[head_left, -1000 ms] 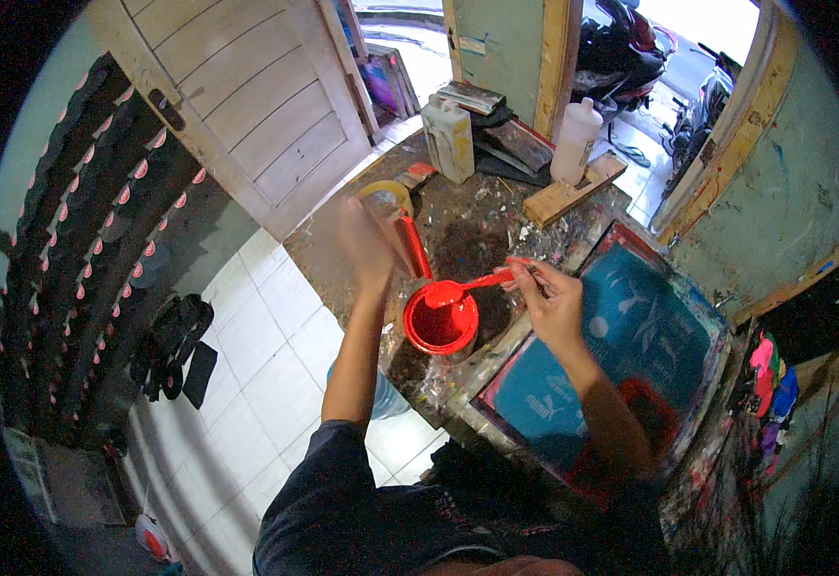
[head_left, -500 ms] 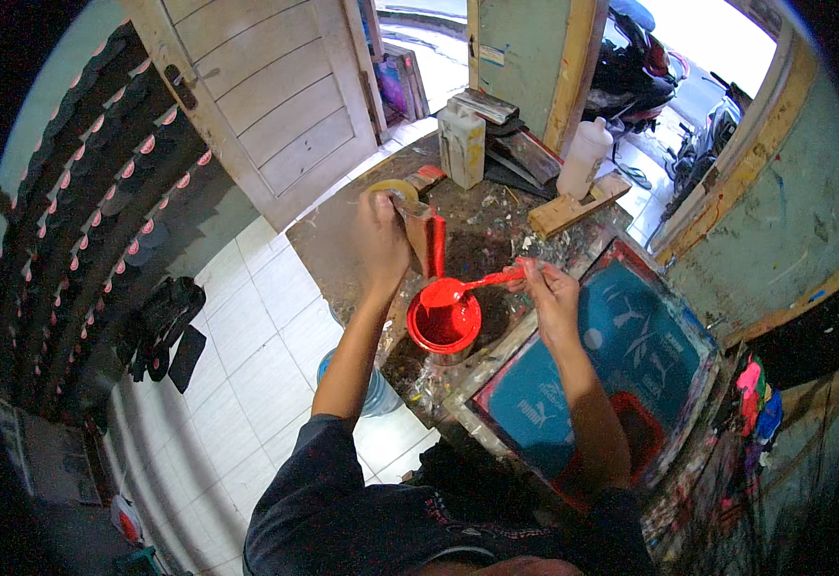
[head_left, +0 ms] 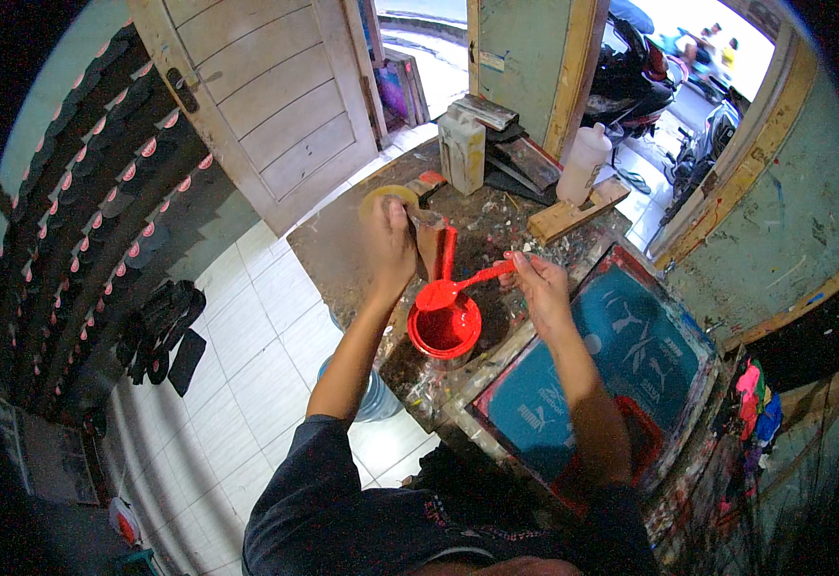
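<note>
My left hand is closed around a squeegee with a wooden handle and a red-coated edge, held upright beyond the ink can. In my right hand is a red-coated spoon, pinched by the end of its handle. The spoon's bowl hangs over the far rim of an open can of red ink, close to the squeegee's lower end. The can stands on a paint-stained table. Right of it lies a framed printing screen with blue-green mesh and red ink near its front edge, partly hidden by my right forearm.
A roll of yellowish tape lies behind my left hand. At the table's back stand a stained jug, a translucent bottle and a wooden block. Below the table's left edge is a blue-tinted container. A door stands at the far left.
My right hand and the spoon have shifted slightly left, and the spoon's bowl has turned. The squeegee has moved a little in my left hand's grip. Outside, blurred riders have come into view.
</note>
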Tool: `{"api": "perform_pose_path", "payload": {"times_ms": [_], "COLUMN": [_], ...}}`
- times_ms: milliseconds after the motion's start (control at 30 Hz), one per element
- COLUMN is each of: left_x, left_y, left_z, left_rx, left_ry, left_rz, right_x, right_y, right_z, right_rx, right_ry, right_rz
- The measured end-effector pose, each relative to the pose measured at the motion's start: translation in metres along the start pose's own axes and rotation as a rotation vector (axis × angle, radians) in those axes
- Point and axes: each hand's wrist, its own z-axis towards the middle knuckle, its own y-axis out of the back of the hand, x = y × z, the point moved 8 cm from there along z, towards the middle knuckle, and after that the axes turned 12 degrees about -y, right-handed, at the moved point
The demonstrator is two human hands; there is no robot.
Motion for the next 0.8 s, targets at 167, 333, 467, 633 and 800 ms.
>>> {"api": "perform_pose_path", "payload": {"times_ms": [167, 333, 467, 633, 800], "left_x": [0.0, -0.002, 0.0, 0.012, 0.008], "left_y": [-0.003, -0.003, -0.001, -0.002, 0.0], "left_z": [0.001, -0.001, -0.003, -0.002, -0.002], "left_rx": [0.033, 0.053, 0.074, 0.008, -0.001], "left_ry": [-0.04, -0.016, -0.05, -0.037, 0.08], "left_rz": [-0.002, -0.057, -0.044, -0.099, -0.173], "right_x": [0.025, 0.058, 0.083, 0.048, 0.003], "right_y": [-0.005, -0.016, -0.022, -0.008, -0.004], "right_z": [0.009, 0.007, 0.0, -0.012, -0.007], "right_rx": [0.041, 0.073, 0.142, 0.108, 0.095], "right_ry": [0.029, 0.087, 0.182, 0.063, -0.039], "right_rz": [0.002, 0.123, 0.209, 0.08, 0.076]}}
